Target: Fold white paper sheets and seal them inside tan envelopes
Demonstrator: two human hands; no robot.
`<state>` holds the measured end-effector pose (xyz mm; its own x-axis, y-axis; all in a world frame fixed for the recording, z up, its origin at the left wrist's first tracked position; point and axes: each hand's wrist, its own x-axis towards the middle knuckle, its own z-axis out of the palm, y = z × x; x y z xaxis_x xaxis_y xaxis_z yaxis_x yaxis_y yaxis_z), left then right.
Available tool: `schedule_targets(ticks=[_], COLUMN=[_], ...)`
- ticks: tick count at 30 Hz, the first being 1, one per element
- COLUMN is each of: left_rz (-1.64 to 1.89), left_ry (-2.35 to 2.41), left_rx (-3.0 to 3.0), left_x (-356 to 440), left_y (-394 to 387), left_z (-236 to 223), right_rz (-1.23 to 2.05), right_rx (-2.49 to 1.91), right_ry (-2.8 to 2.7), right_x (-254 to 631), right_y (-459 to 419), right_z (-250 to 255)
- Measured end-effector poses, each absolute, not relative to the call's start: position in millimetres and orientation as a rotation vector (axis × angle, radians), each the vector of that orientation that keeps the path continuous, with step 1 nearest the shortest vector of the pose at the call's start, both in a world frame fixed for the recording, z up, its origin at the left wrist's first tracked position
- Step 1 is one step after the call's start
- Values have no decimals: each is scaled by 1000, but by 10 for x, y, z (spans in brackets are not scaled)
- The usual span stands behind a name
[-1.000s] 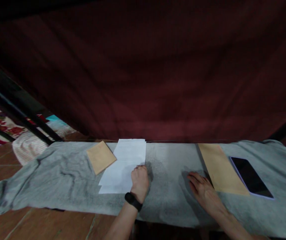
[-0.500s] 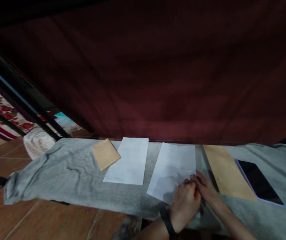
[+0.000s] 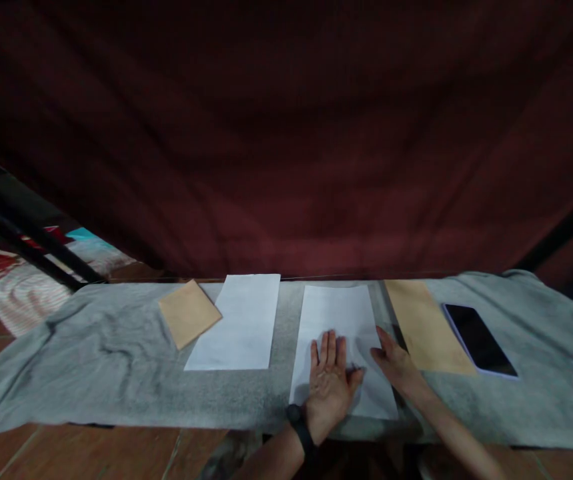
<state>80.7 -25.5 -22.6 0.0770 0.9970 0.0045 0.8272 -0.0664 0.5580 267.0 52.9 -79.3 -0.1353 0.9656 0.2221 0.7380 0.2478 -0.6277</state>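
Note:
A white sheet of paper [image 3: 339,317] lies in front of me on the grey cloth [image 3: 116,360]. My left hand [image 3: 329,380], with a black band at the wrist, lies flat on the sheet, fingers stretched out. My right hand [image 3: 396,363] rests open at the sheet's right edge, fingers pointing left and touching the paper. Neither hand holds anything. A stack of white sheets [image 3: 239,323] lies to the left, apart from both hands.
A small tan envelope [image 3: 189,313] lies beside the stack on its left. To the right of my hands lie a long tan envelope [image 3: 423,327] and a dark phone [image 3: 479,340]. A dark red curtain [image 3: 286,147] hangs behind. Tiled floor [image 3: 66,453] shows below.
A sheet came off the left stack and now lies in the middle. My left hand moved right with it and went from closed to flat on the paper. My right hand stayed near the sheet's right edge.

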Motion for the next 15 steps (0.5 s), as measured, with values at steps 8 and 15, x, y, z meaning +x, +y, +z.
schedule_targets(ticks=[8,15], left_rz=[394,468], left_ry=[2049,2135], left_rx=[2328,2480], left_x=[857,711], left_y=[-196,-197], left_z=[-631,-800], right_rz=[75,-114], right_rx=[-1334,-1269], right_ry=[-2211,-2330], right_x=[2319,2166], right_y=[222,43], right_z=[-545,-739])
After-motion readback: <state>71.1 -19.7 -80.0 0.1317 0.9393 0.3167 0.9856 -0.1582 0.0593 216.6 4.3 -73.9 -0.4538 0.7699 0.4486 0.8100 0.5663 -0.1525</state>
